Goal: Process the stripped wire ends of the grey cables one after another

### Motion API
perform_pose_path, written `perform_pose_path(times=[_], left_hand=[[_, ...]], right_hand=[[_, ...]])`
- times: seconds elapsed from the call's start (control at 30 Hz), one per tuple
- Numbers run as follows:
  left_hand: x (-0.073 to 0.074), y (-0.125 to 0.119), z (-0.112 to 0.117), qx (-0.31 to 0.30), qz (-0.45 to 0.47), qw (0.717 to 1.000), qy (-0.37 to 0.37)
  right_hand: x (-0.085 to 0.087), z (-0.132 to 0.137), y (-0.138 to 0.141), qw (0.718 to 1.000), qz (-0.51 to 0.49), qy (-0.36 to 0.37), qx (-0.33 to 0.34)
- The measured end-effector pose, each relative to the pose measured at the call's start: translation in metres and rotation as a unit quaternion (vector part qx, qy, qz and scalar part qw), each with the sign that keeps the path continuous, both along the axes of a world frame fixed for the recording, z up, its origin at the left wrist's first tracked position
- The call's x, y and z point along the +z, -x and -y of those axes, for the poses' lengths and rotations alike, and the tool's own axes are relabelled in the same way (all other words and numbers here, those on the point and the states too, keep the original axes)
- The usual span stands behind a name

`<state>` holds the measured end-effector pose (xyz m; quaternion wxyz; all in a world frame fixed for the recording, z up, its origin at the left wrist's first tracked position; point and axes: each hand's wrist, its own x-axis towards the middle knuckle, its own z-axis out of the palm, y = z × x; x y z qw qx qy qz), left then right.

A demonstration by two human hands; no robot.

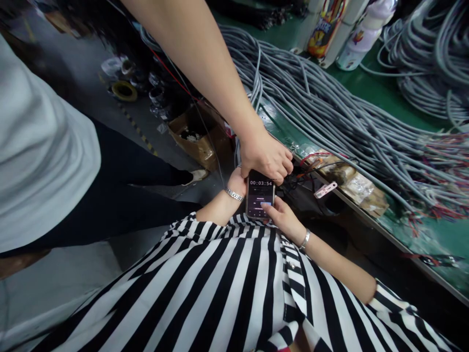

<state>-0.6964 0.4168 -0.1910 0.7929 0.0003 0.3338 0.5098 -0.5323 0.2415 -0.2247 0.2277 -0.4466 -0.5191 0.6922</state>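
A phone (260, 192) with a dark screen showing 00:03:54 is held upright in front of my striped shirt. My left hand (240, 180), with a silver watch band at the wrist, is closed on the phone's left side; its fingers are mostly hidden. On the lower right of the phone, my right hand (284, 215) grips the edge with the thumb on the screen. Another person's hand (264, 152) reaches down from above and covers the phone's top edge, its fingers curled.
A long bundle of grey cables (330, 107) lies on the green table (384, 83), with coiled cables at the far right. A bottle (361, 41) stands behind. A cardboard box (200, 137) sits on the floor. The other person stands at my left.
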Motion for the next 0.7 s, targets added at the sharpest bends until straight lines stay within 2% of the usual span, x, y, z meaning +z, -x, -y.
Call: perform_pose_path(times=[0.1,0.17,0.27,0.33,0.47,0.57,0.63,0.7], left_hand=[[0.006,0.010,-0.018,-0.019,0.001,1.000,-0.008],[0.006,0.014,-0.025,-0.004,-0.009,1.000,-0.012],[0.003,0.015,-0.025,0.012,-0.019,1.000,-0.014],[0.006,0.017,-0.023,-0.005,-0.020,1.000,0.000],[0.031,0.025,-0.020,-0.046,-0.035,0.996,0.062],[0.054,0.026,-0.011,-0.087,-0.042,0.976,0.195],[0.064,0.025,-0.003,-0.138,0.007,0.935,0.325],[0.067,0.025,0.006,-0.189,0.087,0.872,0.443]], right_hand=[[-0.001,-0.002,0.000,1.000,0.012,-0.005,-0.002],[-0.001,-0.002,0.001,1.000,0.016,-0.008,-0.002],[-0.001,-0.002,0.002,1.000,0.013,-0.004,-0.003],[0.000,-0.003,0.003,1.000,0.010,0.000,-0.003],[0.004,-0.003,0.003,1.000,0.008,-0.003,-0.002],[0.006,-0.005,0.003,1.000,0.018,-0.007,0.004],[0.007,-0.006,0.003,1.000,0.015,-0.005,0.015],[0.008,-0.009,0.006,1.000,-0.001,-0.001,0.027]])
